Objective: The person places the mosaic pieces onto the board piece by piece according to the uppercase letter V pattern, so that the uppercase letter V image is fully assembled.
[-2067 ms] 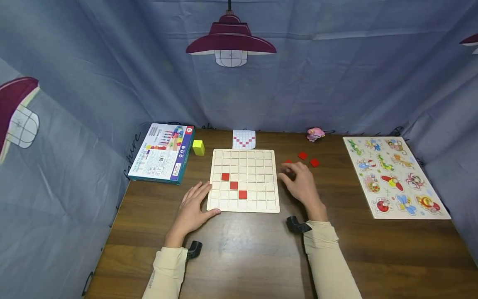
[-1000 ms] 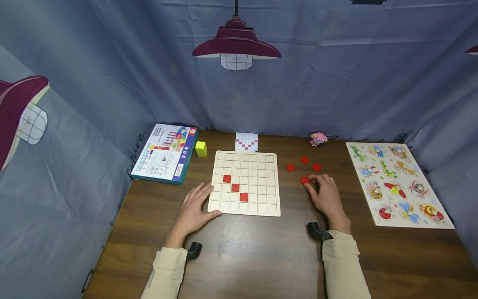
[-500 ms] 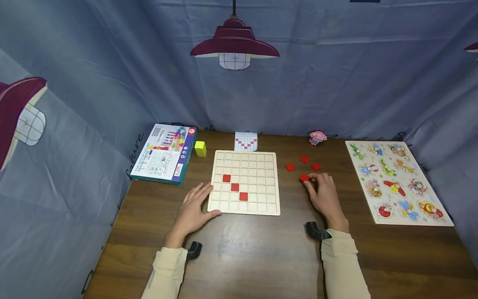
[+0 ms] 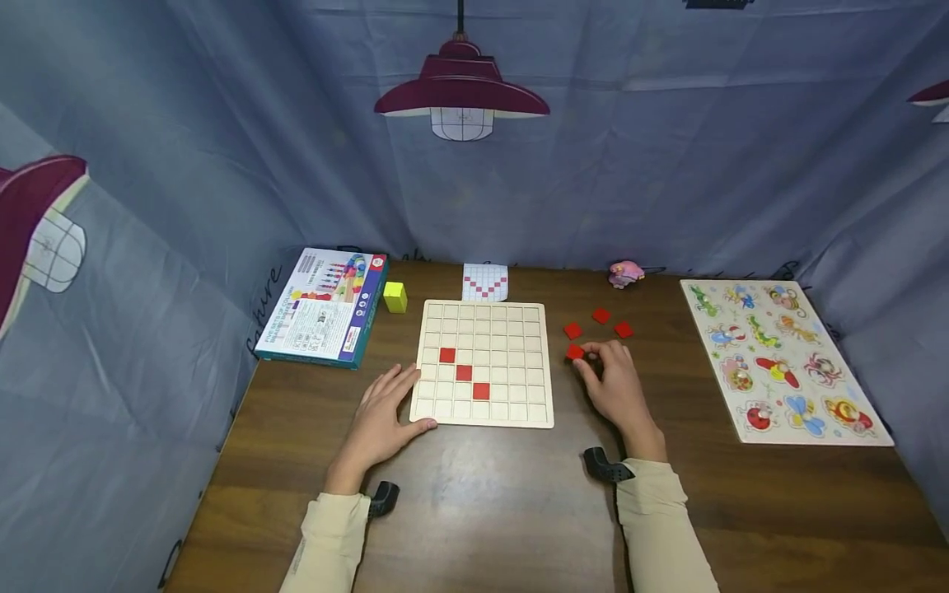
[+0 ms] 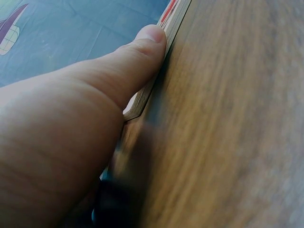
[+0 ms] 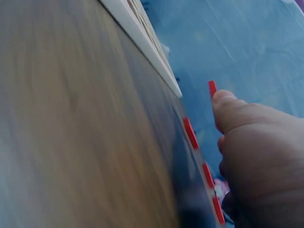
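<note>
A pale wooden grid board (image 4: 511,354) lies on the table, with three red square tiles set in a diagonal; one is the lowest red tile (image 4: 481,391). My left hand (image 4: 381,422) rests at the board's near left corner, fingers spread along the left side. In the left wrist view the thumb (image 5: 145,45) touches the board's edge (image 5: 142,97). To the right of the board, my right hand (image 4: 615,387) pinches a red tile (image 4: 575,352) between thumb and fingertips. The right wrist view shows that held tile (image 6: 212,88) raised off the table.
Three loose red tiles, among them the farthest one (image 4: 601,315), lie just beyond my right hand. A pattern card (image 4: 485,282) sits behind the board. Around them are a boxed toy (image 4: 319,309), a yellow block (image 4: 395,297), a pink figurine (image 4: 626,274) and an insect puzzle (image 4: 786,362).
My right hand came back from the loose tiles with one pinched in its fingers, then moved left with it toward the board. The left hand stays at the board's corner.
</note>
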Motion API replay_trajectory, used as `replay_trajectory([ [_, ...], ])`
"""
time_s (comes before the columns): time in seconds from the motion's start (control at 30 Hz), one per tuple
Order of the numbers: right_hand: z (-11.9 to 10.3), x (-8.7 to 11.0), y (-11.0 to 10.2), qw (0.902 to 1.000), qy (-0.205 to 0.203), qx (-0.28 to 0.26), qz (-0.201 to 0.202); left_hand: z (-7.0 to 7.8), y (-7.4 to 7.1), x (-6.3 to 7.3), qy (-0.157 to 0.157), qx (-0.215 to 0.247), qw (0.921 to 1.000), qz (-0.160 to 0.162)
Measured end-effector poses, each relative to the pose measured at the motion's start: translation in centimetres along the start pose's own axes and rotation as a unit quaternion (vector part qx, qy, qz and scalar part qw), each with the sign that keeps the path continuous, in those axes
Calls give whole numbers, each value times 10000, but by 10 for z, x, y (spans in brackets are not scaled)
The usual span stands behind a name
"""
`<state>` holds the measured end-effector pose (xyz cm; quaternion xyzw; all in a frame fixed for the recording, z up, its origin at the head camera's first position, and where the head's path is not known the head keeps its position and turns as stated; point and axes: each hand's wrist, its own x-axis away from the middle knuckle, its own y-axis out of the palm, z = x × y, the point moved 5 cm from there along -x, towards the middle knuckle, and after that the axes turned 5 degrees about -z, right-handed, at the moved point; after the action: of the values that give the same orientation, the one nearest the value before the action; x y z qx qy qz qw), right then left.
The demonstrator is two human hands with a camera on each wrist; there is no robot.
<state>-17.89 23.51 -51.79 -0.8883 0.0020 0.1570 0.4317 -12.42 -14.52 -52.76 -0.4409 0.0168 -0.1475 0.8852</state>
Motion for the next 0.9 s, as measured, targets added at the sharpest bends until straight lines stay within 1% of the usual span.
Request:
replay_trajectory([
  [0.13, -22, -8, 13, 9996, -165, -133, -165, 0, 0, 2, 4, -52, 10000, 6],
  [0.27, -47, -21, 28, 9981, -312, -269, -453, 1, 0, 2, 68, -77, 9999, 53],
  [0.4, -70, -32, 47, 9958, -440, -280, -754, 1, 1, 2, 102, -47, 9999, 102],
  [0.5, -84, -39, 60, 9945, -499, -208, -900, 0, 3, 2, 128, -51, 9999, 75],
  [0.63, -102, -50, 78, 9920, -640, -123, -1077, -2, 4, 2, 43, -72, 10000, 42],
  [0.73, -115, -58, 89, 9891, -733, -53, -1273, -3, 3, 2, 38, -111, 9999, 74],
  [0.9, -130, -69, 106, 9839, -788, 202, -1590, -3, 2, 1, 144, -182, 9997, 75],
])
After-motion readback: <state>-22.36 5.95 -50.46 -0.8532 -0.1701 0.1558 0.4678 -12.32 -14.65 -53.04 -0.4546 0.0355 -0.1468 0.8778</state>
